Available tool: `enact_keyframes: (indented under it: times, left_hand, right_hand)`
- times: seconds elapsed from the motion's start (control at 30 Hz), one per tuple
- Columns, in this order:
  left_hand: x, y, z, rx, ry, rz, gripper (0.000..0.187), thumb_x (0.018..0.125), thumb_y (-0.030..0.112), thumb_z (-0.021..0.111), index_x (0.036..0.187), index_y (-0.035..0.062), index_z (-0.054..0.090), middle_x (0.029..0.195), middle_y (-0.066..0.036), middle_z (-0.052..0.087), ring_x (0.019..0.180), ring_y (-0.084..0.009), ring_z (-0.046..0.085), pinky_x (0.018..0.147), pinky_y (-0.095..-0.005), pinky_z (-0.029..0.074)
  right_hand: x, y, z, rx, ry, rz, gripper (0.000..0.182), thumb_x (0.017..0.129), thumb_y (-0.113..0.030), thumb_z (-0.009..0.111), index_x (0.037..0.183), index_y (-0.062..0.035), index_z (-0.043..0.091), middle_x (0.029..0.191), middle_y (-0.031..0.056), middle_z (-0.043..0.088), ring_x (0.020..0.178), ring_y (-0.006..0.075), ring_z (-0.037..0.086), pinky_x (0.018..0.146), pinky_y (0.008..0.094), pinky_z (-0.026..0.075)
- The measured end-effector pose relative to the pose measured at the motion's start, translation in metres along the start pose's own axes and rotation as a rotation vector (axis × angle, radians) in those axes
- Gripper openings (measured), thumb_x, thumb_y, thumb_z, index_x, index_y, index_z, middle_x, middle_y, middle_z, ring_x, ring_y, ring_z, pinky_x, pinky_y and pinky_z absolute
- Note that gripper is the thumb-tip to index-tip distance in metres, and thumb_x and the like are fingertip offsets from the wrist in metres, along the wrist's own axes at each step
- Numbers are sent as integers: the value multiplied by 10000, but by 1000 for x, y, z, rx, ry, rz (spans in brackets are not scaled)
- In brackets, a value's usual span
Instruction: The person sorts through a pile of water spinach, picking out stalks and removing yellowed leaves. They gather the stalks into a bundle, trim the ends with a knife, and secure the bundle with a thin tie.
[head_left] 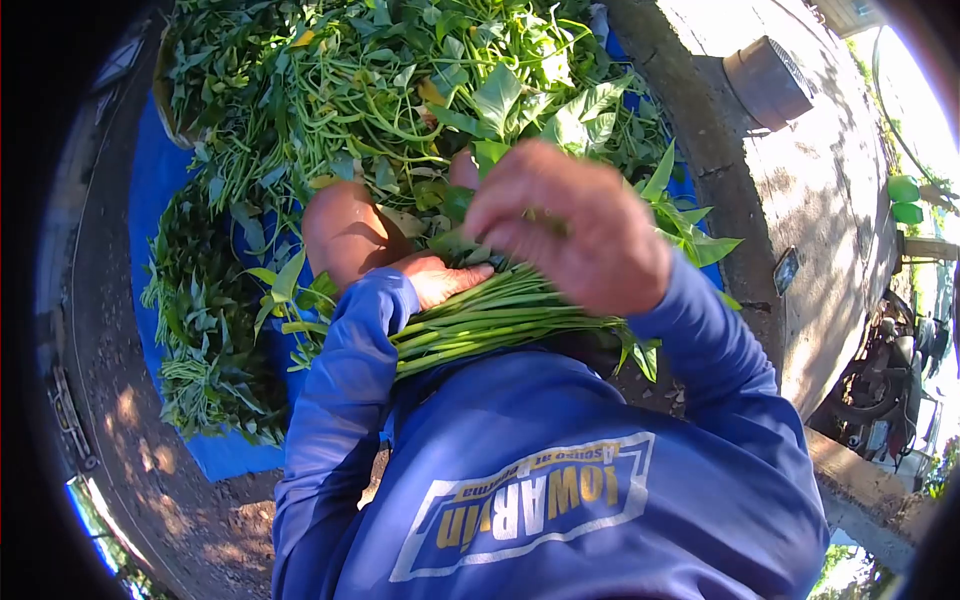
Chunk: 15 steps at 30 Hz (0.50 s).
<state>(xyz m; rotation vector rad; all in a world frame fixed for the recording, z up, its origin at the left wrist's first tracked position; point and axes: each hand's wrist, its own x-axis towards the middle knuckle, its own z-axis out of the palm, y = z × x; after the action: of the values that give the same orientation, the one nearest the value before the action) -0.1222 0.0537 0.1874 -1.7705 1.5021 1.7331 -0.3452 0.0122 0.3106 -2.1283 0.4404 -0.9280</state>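
A bundle of long, slender green stems (490,328) lies crosswise before the blue long-sleeved shirt (580,420). The left hand (436,280) clasps it, fingers mostly hidden. The right hand (590,232), blurred and half-curled, hangs in front; whether it holds anything, I cannot tell. Heaped green leafy vines (350,100), cut off above, hide much of the bright blue tarpaulin (147,235).

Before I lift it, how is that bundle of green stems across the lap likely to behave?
The bundle of green stems should probably flex rather than collapse, since its thin stems lie fairly straight. It may splay if gripped loosely, as no tie is visible. The leaves at its right end look thin, so they might tear.
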Motion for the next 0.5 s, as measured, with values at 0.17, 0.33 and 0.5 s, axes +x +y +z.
enact_keyframes:
  times: [0.17,0.33,0.5]
  left_hand:
    - [-10,17,-7,50,-19,-115,891,828,895,595,1005,58,845,1013,-136,801,954,-251,731,901,-385,536]
    - [51,-41,4,184,-83,184,847,854,849,547,1022,67,826,1052,-156,786,980,-281,720,906,-408,532]
    - [51,-46,-5,444,-162,269,707,923,718,517,1087,88,795,1121,-163,769,1038,-315,708,935,-428,530]
  right_hand:
    - [-3,11,-102,-1023,317,60,334,932,-76,704,1259,-12,696,1122,184,709,1045,369,686,933,431,551]
    - [-51,-15,33,-134,-335,59,241,873,-164,757,1069,-32,708,1091,150,666,1032,328,670,890,456,579]
    - [-70,12,74,-225,-396,248,376,805,-270,782,1064,-14,689,1106,156,657,1085,342,644,911,465,575]
